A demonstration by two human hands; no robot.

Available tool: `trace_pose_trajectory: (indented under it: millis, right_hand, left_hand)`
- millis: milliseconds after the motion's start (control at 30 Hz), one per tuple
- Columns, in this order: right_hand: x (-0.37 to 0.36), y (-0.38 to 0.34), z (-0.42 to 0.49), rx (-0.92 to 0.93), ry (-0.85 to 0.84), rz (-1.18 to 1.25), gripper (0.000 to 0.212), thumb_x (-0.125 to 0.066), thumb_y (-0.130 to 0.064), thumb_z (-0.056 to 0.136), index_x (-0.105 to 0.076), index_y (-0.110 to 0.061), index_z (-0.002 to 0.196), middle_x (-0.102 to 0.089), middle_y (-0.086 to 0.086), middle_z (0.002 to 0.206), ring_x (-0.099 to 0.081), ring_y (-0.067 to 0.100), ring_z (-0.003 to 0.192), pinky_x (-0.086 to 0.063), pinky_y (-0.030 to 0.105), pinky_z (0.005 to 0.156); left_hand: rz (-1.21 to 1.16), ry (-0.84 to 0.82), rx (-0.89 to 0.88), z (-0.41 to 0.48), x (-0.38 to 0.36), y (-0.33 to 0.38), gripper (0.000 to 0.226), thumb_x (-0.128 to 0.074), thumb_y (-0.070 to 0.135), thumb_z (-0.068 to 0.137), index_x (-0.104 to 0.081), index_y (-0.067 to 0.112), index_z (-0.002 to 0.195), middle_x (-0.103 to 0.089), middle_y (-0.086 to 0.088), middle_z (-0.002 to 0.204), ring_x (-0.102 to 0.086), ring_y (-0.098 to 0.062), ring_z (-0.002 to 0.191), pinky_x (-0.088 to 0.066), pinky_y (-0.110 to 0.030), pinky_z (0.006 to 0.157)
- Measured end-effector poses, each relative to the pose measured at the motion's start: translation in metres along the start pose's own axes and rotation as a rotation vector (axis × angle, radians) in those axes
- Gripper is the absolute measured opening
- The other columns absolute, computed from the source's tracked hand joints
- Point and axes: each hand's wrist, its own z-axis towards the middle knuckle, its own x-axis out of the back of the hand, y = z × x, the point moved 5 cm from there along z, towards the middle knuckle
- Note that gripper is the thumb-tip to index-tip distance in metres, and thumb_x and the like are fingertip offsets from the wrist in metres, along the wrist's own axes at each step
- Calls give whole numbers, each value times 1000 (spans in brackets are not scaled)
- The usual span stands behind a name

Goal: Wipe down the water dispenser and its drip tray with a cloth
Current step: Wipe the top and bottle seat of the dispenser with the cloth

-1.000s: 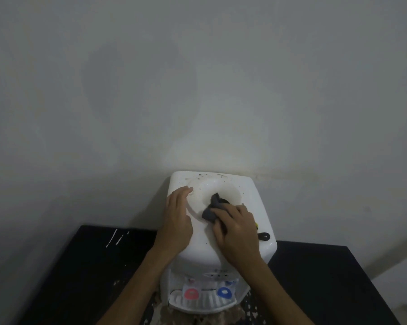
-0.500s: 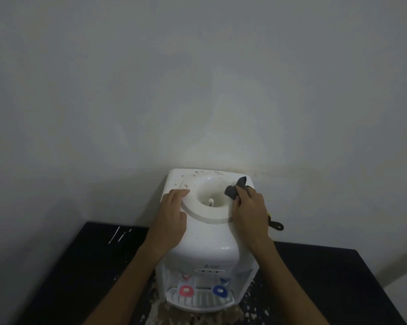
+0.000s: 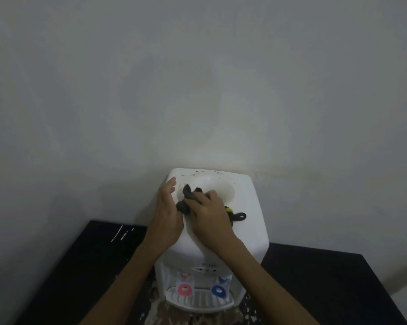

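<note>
Head view. The cloth (image 3: 186,201) has swung across. Half a second ago it sat at the right rim of the top hollow (image 3: 223,191); now it is at the left rim, bunched dark under the right hand (image 3: 209,214), whose fingers curl round it and press down. Left hand (image 3: 167,212) lies flat, fingers straight, holding nothing, bracing the left edge of the water dispenser (image 3: 249,207).

Likely scrubbing round the hollow; the top is not finished.

Dispenser is white and stands on the black bench (image 3: 315,277) against the wall. Dark specks (image 3: 197,172) remain on its back rim. The drip tray (image 3: 197,301), ribbed, sits at the front foot and looks not yet wiped.
</note>
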Motion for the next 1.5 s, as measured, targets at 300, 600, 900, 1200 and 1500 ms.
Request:
trace_pose_trajectory:
  millis: [300, 600, 900, 1200, 1500]
  right_hand:
    - [-17, 0, 47, -31, -184, 17, 29, -44, -8, 89, -65, -11, 108, -62, 10, 102, -45, 26, 86, -28, 30, 66]
    - [32, 35, -23, -60, 24, 175, 32, -43, -26, 84, -70, -18, 99, -69, -1, 95, -49, 17, 76, -43, 30, 64]
    - [25, 19, -13, 39, -77, 195, 34, -43, -22, 86, -68, -17, 108, -67, -1, 109, -47, 17, 80, -41, 27, 69]
    - [-30, 17, 56, -9, -266, 171, 35, -40, -12, 82, -70, -13, 100, -68, 6, 94, -55, 31, 80, -47, 39, 68]
    - [-28, 58, 82, -168, -287, -143, 33, -33, -3, 86, -60, -17, 100, -64, 5, 95, -40, 22, 74, -30, 29, 69]
  left_hand:
    - [73, 21, -8, 2, 4, -8, 74, -44, -22, 72, -21, 1, 139, -29, -19, 141, -27, -9, 126, -13, -4, 106]
    - [60, 25, 5, 2, 5, -5, 69, -40, -18, 74, -23, 4, 138, -29, -12, 137, -31, -18, 124, -26, -36, 112]
    - [15, 34, -14, 0, -1, -3, 71, -45, -17, 77, -23, 11, 138, -29, -4, 136, -32, -14, 126, -21, -22, 110]
    - [8, 40, -65, 2, -1, -10, 70, -37, -12, 73, -19, 15, 134, -28, -3, 132, -29, -2, 121, -14, -5, 107]
    - [70, -13, -29, 2, -2, -15, 60, -25, 7, 73, -36, 6, 132, -39, -12, 130, -32, -6, 116, -12, -4, 105]
